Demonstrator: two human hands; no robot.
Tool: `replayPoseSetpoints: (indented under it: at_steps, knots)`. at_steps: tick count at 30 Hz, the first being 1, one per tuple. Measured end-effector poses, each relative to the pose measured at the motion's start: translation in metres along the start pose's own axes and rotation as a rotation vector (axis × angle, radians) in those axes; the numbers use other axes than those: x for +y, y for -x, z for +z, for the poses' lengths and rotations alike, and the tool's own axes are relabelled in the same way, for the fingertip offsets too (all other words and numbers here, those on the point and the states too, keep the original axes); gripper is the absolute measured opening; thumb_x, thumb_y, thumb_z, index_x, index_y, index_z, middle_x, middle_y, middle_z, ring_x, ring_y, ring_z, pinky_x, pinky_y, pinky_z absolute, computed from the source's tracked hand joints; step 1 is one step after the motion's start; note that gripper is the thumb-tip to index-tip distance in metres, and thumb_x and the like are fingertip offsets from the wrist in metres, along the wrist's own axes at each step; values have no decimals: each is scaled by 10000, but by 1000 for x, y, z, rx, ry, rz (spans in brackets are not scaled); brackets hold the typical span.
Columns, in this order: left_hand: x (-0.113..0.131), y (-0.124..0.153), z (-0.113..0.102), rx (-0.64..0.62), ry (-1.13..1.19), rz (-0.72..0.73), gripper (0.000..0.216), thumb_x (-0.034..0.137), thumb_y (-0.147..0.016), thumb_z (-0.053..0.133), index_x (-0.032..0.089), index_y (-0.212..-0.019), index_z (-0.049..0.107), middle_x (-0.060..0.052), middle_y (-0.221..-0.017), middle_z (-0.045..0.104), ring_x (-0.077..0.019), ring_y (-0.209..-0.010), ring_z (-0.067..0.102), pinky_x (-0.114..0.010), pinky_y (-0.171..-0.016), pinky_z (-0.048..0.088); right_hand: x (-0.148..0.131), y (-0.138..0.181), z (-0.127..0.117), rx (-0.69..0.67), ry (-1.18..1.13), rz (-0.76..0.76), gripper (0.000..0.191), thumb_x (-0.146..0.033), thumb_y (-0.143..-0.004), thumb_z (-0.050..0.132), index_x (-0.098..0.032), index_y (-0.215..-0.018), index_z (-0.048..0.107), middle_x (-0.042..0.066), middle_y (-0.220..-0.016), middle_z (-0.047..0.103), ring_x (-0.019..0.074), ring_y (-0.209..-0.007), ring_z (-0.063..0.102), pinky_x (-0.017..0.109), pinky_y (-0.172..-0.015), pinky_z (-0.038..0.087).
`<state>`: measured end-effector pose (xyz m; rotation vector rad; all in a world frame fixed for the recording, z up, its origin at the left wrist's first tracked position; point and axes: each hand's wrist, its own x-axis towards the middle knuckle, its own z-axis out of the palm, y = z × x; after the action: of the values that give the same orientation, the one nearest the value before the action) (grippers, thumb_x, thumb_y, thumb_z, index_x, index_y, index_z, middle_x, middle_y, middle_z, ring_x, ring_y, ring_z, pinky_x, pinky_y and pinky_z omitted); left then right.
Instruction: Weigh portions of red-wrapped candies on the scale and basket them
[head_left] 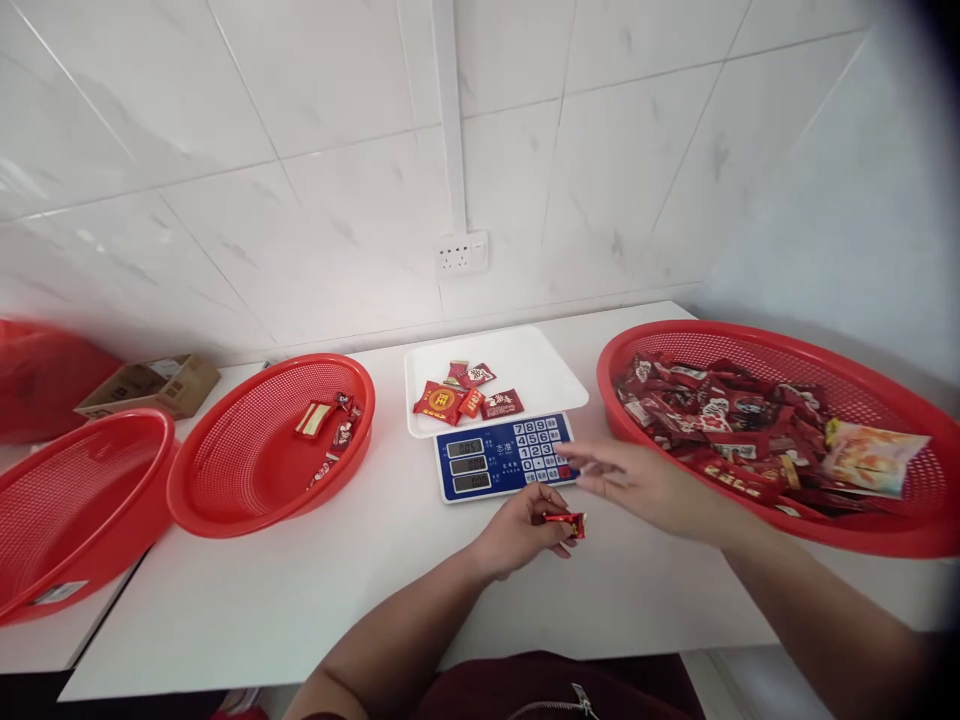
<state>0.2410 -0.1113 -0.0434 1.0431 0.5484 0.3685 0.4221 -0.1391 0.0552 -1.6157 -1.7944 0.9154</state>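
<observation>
Fingers, left hand [517, 530]: clamped on a small red wrapped piece [575, 524]; one end projects past the fingers.
Fingers, right hand [641, 485]: apart, gripping nothing I can see, by the keypad side of the scale [505, 462].
Piece position: just in front of the scale.
Handling: I judge it light, with slippery film; contents hidden, so I cannot tell stiffness or fragility.
Hold point: I would pinch across the middle, lightly; the wrapper ends may bend or tear.
Scale tray [536, 372]: red packets [439, 402], grouped left.
Basket [694, 338], right of scale: heaped packets.
Basket [244, 450], left of scale: few packets.
</observation>
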Motion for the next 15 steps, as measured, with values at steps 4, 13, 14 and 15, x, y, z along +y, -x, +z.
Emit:
replayPoseSetpoints:
  at_steps: [4, 13, 14, 15]
  knots:
    - [8, 7, 10, 57, -250, 162, 278, 349, -709, 660, 177, -824, 474, 5, -748, 569, -99, -626, 527, -248, -590, 432, 34, 39, 47, -69, -423, 102, 573, -489, -796, 551, -243, -1306, 464, 107, -1285, 531, 280, -1144, 513, 427, -903, 470]
    - [7, 25, 13, 56, -917, 300, 504, 171, -718, 625, 237, -1200, 491, -72, -1164, 521, -190, -1002, 538, -308, -810, 488, 55, 43, 98, -156, -846, 208, 582, -443, -811, 566, -258, -1337, 399, 91, -1207, 586, 239, -1057, 565, 382, -837, 486]
    - [7, 28, 11, 37, -914, 305, 516, 188, -721, 636, 248, -1211, 484, -69, -1203, 503, -187, -1026, 533, -298, -814, 493, 56, 41, 98, -168, -845, 195, 552, -436, -811, 567, -252, -1314, 431, 89, -1200, 589, 237, -1061, 561, 381, -848, 479]
    - [8, 32, 9, 29, -919, 309, 498, 201, -733, 634, 257, -1206, 490, -64, -1223, 494, -177, -1022, 539, -284, -807, 499, 58, 39, 97, -183, -844, 188, 522, -431, -814, 566, -244, -1290, 459, 89, -1187, 594, 235, -1052, 564, 378, -844, 479]
